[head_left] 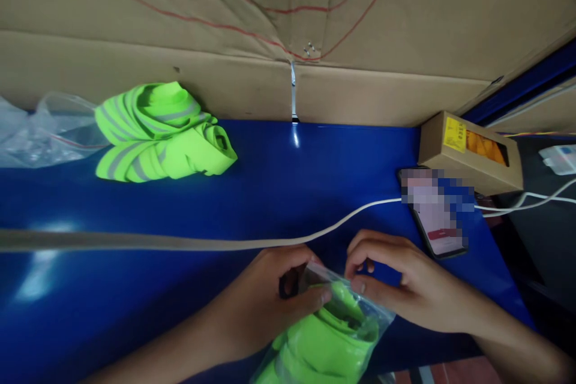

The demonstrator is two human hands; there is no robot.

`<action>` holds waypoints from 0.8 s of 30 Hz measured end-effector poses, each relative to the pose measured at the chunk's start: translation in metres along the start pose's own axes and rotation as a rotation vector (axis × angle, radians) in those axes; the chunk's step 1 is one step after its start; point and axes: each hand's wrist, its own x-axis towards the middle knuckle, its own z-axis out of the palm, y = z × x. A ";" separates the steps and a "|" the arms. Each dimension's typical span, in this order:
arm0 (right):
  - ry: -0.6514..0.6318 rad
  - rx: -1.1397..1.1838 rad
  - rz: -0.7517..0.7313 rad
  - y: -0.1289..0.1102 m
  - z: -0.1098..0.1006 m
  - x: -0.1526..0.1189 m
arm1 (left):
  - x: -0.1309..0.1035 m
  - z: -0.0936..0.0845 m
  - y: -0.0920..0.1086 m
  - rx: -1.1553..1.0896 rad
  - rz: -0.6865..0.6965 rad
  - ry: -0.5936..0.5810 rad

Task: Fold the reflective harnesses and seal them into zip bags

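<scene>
A rolled neon-green garment with a grey reflective stripe [324, 345] lies inside a clear plastic bag [382, 312] at the lower middle, close to me. My left hand [283, 297] grips the bag near its top edge, thumb on the near side. At the right part of that edge, my right hand [391, 276] pinches the plastic between thumb and curled fingers. Farther back on the left, two rolled neon-green garments [166, 132] with grey stripes lie together, outside any bag.
Clear plastic bags [58, 132] lie at the far left of the blue table [270, 186]. A phone [434, 213] with a white cable [342, 225] rests at the right, beside a cardboard box [472, 153]. A cardboard wall [225, 84] stands along the back.
</scene>
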 end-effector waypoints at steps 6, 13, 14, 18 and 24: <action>-0.071 -0.013 -0.005 0.002 -0.006 0.000 | -0.001 0.001 -0.003 -0.024 0.042 -0.006; -0.190 -0.013 0.041 0.002 -0.007 0.000 | 0.002 0.002 -0.005 -0.066 0.032 0.022; -0.225 -0.029 0.041 0.002 -0.006 0.000 | 0.003 0.002 -0.004 -0.075 0.027 0.022; -0.308 -0.111 0.005 0.001 -0.003 0.002 | 0.003 0.002 -0.002 -0.083 0.044 0.026; -0.168 -0.047 0.008 0.001 -0.001 0.001 | 0.003 0.002 -0.003 -0.094 0.026 0.032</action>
